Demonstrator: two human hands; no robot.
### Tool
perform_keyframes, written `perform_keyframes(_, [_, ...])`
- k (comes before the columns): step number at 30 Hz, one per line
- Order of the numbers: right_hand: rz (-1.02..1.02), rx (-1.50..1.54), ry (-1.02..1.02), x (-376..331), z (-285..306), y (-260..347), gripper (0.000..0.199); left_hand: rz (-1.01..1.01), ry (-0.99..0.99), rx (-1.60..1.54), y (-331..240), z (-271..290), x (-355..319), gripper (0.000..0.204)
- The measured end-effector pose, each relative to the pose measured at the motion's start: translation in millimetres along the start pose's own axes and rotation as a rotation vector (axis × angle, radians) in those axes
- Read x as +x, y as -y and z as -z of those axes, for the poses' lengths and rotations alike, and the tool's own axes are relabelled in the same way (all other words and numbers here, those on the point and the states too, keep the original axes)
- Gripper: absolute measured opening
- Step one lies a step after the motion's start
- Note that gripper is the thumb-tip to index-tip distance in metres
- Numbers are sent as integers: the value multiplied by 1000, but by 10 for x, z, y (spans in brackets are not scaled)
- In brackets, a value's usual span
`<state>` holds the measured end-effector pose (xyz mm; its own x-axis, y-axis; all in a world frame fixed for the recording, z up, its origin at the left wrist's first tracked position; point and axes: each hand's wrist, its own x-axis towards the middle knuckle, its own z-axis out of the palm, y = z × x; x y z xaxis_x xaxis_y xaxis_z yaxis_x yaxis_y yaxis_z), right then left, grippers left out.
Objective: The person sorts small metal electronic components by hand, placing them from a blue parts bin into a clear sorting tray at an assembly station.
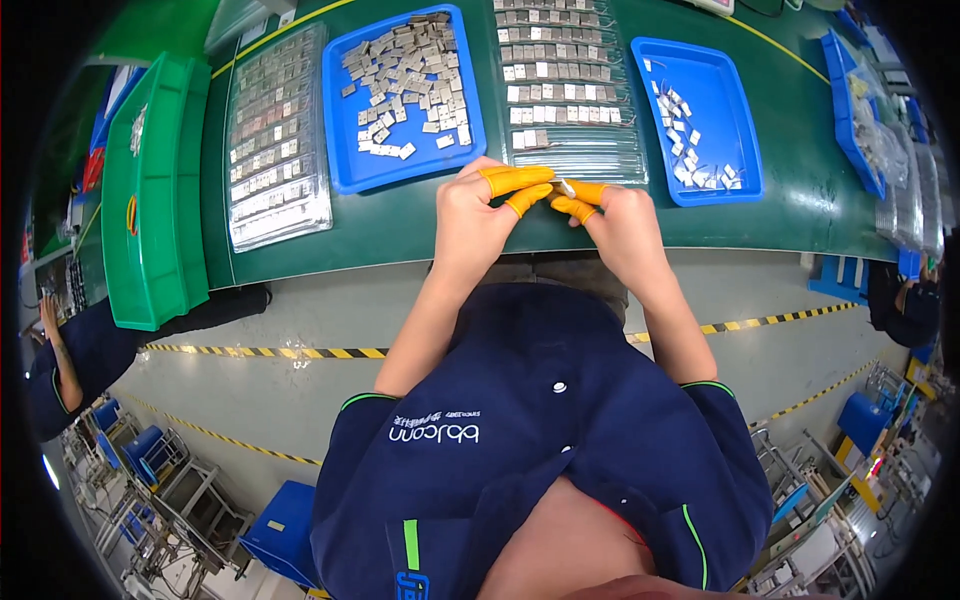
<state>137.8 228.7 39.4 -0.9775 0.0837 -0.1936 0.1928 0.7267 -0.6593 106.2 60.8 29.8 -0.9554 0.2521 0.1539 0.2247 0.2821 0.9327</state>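
Note:
My left hand and my right hand meet over the table's near edge, with yellow finger cots on several fingers. Pinched between the fingertips of both is a small silvery-white block, mostly covered by the fingers. Just beyond the hands lies a clear plastic tray with rows of small silver and white blocks, thin wires showing at its right side. Left of it, a blue tray holds many loose silvery blocks. To the right, another blue tray has small white pieces scattered in it.
A second clear tray, filled with rows of blocks, lies on the green table at left. Past it stands a green bin. At far right are a blue bin and plastic bags. Other people are at both sides.

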Motion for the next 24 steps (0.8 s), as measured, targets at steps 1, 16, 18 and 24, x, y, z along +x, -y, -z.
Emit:
perform_keyframes(1, [145, -1, -16, -4, -20, -17, 10, -57, -48, 30, 33, 0, 6, 21])
perform_keyframes(16, [277, 312, 113, 18, 47, 47, 15, 240, 81, -492, 88, 110, -35, 18])
perform_keyframes(18, [398, 226, 94, 7, 77, 44, 15, 252, 92, -528, 96, 109, -36, 18])
perform_keyframes(24, [471, -124, 45, -1, 92, 2, 20, 181, 70, -242, 79, 66, -102, 19])
